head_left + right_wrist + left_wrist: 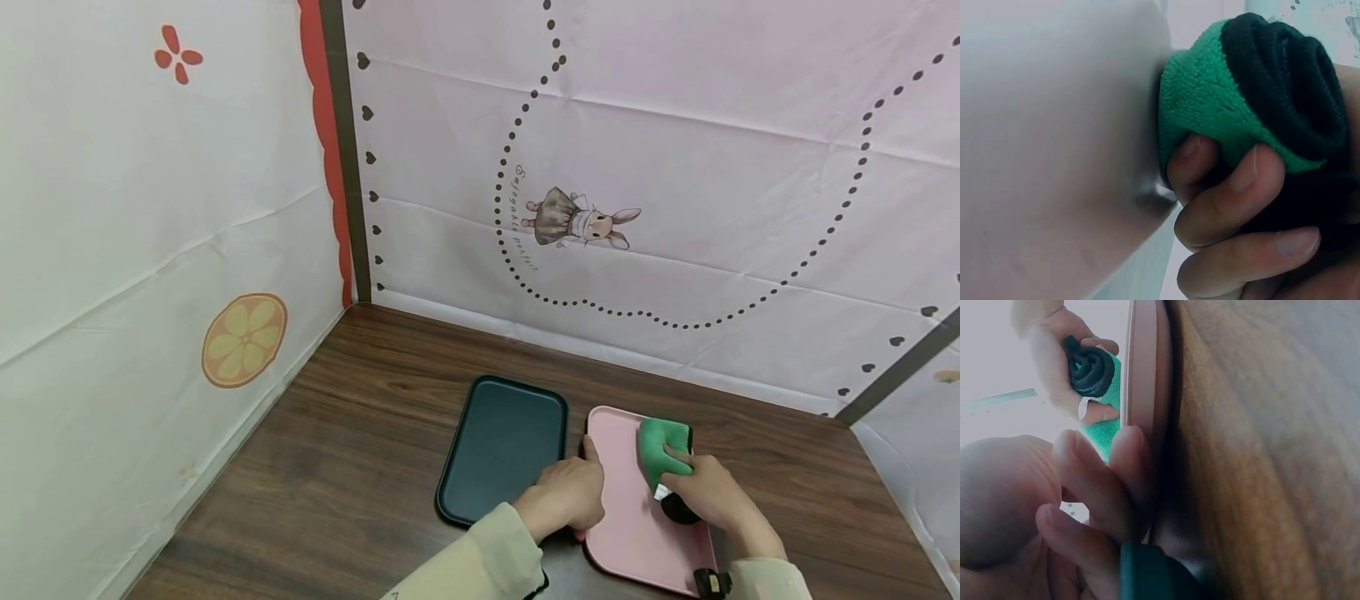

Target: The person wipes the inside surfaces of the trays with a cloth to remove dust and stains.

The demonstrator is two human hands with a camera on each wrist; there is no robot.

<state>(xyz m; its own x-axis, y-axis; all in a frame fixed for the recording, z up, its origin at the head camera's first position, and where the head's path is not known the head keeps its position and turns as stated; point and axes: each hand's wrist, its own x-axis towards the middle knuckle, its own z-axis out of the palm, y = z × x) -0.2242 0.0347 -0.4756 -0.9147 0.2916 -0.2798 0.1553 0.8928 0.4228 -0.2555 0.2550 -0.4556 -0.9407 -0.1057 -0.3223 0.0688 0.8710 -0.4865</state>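
Observation:
My right hand (712,492) grips a green cloth (660,446) with black edging, rolled up, over the right side of a pink tray (618,533). Its fingers (1210,212) curl against the cloth's fuzzy green side in the right wrist view, where the dark coiled end faces up. A white label hangs from the cloth (1105,403). At the pink tray's left edge rests my left hand (570,496), its index finger lying along the rim. The left wrist view shows loosely bent fingertips (1129,447) against the tray's side (1143,369).
A dark green tray (506,450) lies left of the pink one, its right edge close to my left hand. Both are on a brown wood-grain table (330,467). Printed fabric walls (442,250) stand behind and on the left and right sides.

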